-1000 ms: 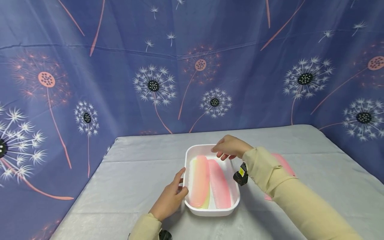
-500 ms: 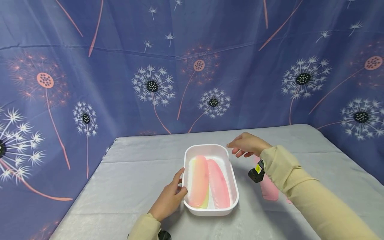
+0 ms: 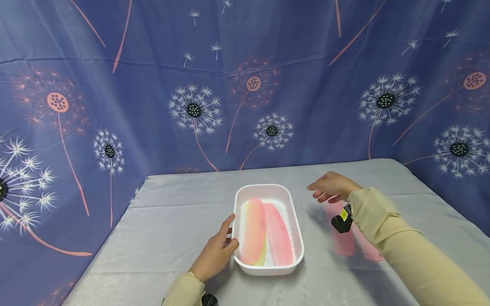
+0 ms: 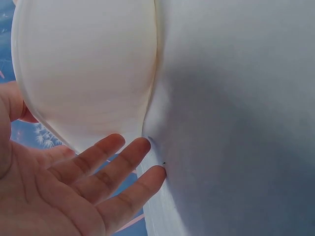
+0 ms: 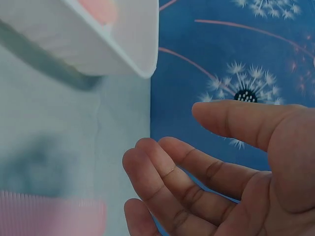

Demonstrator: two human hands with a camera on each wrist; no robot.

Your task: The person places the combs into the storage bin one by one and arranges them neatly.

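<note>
A white plastic tray [image 3: 268, 271] stands on the cloth. In it lie a peach-pink comb [image 3: 253, 233], a yellow-green comb [image 3: 262, 256] mostly hidden under it, and a pink comb [image 3: 279, 238] beside them. My left hand [image 3: 215, 256] rests against the tray's left side, its fingers [image 4: 123, 196] spread and loosely bent along the outer wall. Over the cloth right of the tray hovers my right hand [image 3: 334, 187], fingers relaxed, nothing between thumb and fingertips. Below its wrist two pink combs [image 3: 344, 243] lie side by side, partly hidden by the wrist camera and sleeve.
A grey-white cloth [image 3: 168, 238] covers the table. Behind it hangs a blue curtain [image 3: 153, 97] printed with dandelions. The right forearm's sleeve [image 3: 413, 246] reaches across the table's right side.
My right hand has moved from over the tray's far right corner out to the right, uncovering more of the two pink combs on the cloth. The left hand has stayed at the tray.
</note>
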